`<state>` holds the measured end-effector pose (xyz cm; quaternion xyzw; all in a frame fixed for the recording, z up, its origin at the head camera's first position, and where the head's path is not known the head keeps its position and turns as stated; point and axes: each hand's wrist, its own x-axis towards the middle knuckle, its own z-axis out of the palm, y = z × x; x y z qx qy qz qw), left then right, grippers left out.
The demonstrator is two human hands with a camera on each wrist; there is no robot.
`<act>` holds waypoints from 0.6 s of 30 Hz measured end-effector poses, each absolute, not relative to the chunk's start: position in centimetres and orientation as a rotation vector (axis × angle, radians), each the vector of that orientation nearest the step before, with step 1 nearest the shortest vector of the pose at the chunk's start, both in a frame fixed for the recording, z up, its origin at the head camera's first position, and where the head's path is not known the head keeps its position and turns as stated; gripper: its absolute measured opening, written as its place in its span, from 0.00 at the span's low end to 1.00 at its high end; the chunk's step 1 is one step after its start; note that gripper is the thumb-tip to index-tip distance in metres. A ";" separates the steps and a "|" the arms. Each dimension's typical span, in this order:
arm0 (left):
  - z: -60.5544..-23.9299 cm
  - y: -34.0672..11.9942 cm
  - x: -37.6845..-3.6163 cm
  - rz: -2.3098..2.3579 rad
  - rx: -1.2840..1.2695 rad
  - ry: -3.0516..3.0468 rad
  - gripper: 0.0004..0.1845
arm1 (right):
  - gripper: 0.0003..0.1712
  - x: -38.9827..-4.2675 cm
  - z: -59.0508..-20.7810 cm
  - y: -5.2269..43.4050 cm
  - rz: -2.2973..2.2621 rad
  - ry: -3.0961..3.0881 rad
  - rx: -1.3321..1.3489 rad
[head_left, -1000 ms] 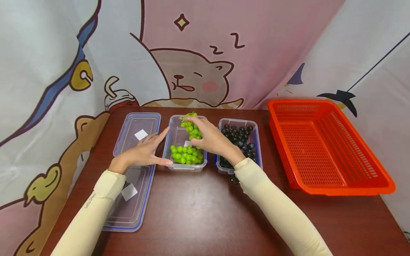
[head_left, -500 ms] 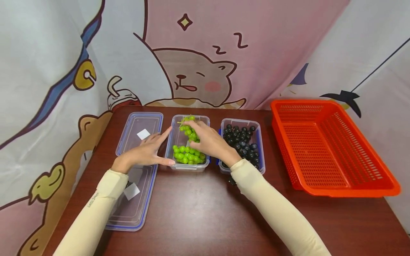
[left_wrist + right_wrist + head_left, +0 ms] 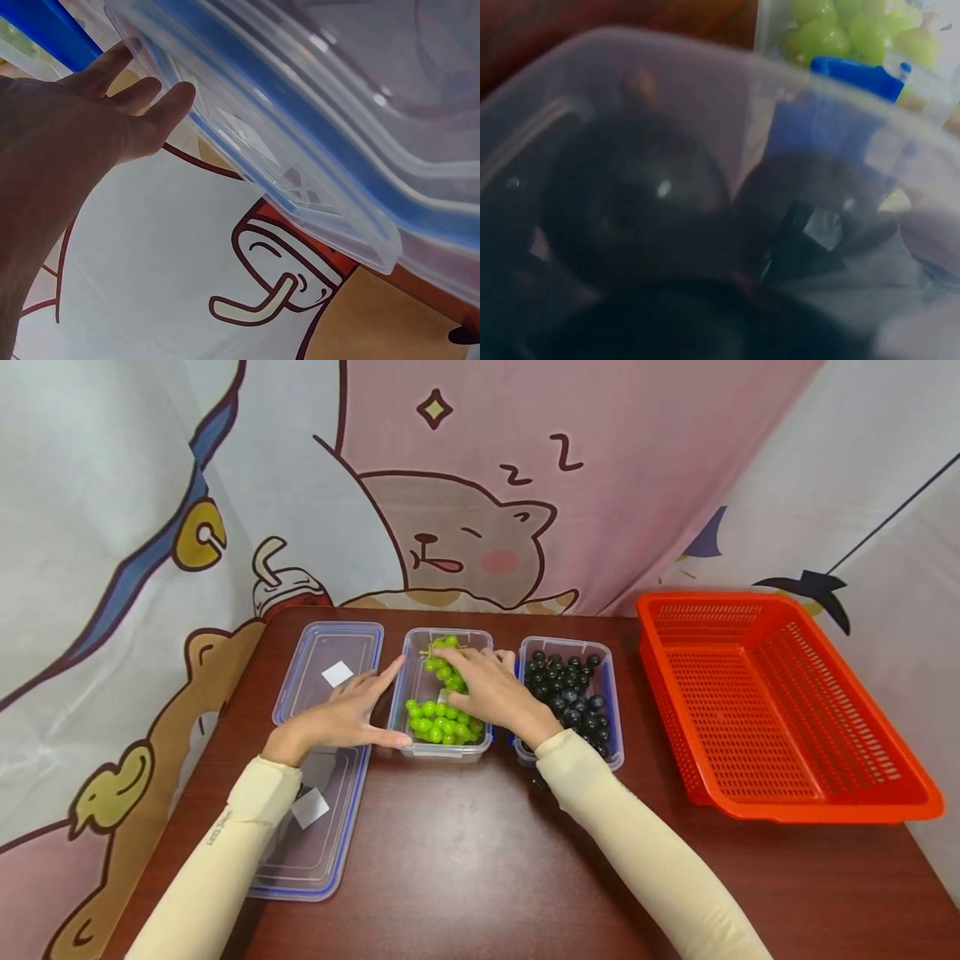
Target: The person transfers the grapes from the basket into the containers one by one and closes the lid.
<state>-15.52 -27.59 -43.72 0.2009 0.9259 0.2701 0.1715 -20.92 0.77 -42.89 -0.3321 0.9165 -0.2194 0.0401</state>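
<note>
A person's right hand (image 3: pixel 487 692) pinches a green grape bunch (image 3: pixel 447 674) directly beneath its curled fingers, inside the middle container (image 3: pixel 411 681), while the flat, spread left hand (image 3: pixel 341 718) braces its left wall.

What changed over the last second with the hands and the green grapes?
The right hand lowered its bunch of green grapes from above the middle container down into it, grip unchanged. The left hand stayed flat against that container's left side; the dark grapes, lids and orange basket stayed put.
</note>
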 end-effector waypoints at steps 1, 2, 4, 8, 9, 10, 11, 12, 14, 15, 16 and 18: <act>-43.7 -27.6 -15.5 0.767 0.565 2.626 0.71 | 0.41 -20.9 -42.9 0.8 -0.661 2.804 -1.004; -43.7 -27.6 -15.5 0.767 0.563 2.624 0.71 | 0.41 -21.0 -42.9 0.8 -0.652 2.799 -0.994; -43.7 -27.6 -15.5 0.766 0.558 2.623 0.71 | 0.41 -21.1 -42.9 0.9 -0.639 2.789 -0.978; -43.8 -27.5 -15.5 0.762 0.558 2.622 0.71 | 0.42 -21.2 -43.2 0.9 -0.617 2.777 -0.982; -43.8 -27.5 -15.5 0.762 0.558 2.621 0.71 | 0.42 -21.2 -43.2 1.0 -0.611 2.777 -0.985; -43.8 -27.5 -15.5 0.762 0.558 2.620 0.71 | 0.43 -21.2 -43.3 1.0 -0.606 2.776 -0.986; -43.8 -27.5 -15.4 0.765 0.555 2.617 0.71 | 0.43 -21.2 -43.3 1.0 -0.603 2.775 -0.989; -43.8 -27.5 -15.4 0.768 0.552 2.615 0.71 | 0.43 -21.2 -43.4 1.0 -0.603 2.773 -0.991; -43.8 -27.6 -15.4 0.773 0.548 2.615 0.71 | 0.43 -21.2 -43.4 1.1 -0.613 2.768 -0.994; -43.8 -27.6 -15.4 0.777 0.546 2.615 0.71 | 0.42 -21.1 -43.4 1.1 -0.626 2.763 -0.993; -43.8 -27.6 -15.4 0.778 0.545 2.617 0.71 | 0.42 -21.0 -43.4 1.1 -0.647 2.757 -0.991; -43.8 -27.6 -15.3 0.780 0.546 2.621 0.71 | 0.41 -20.8 -43.4 1.1 -0.687 2.741 -0.986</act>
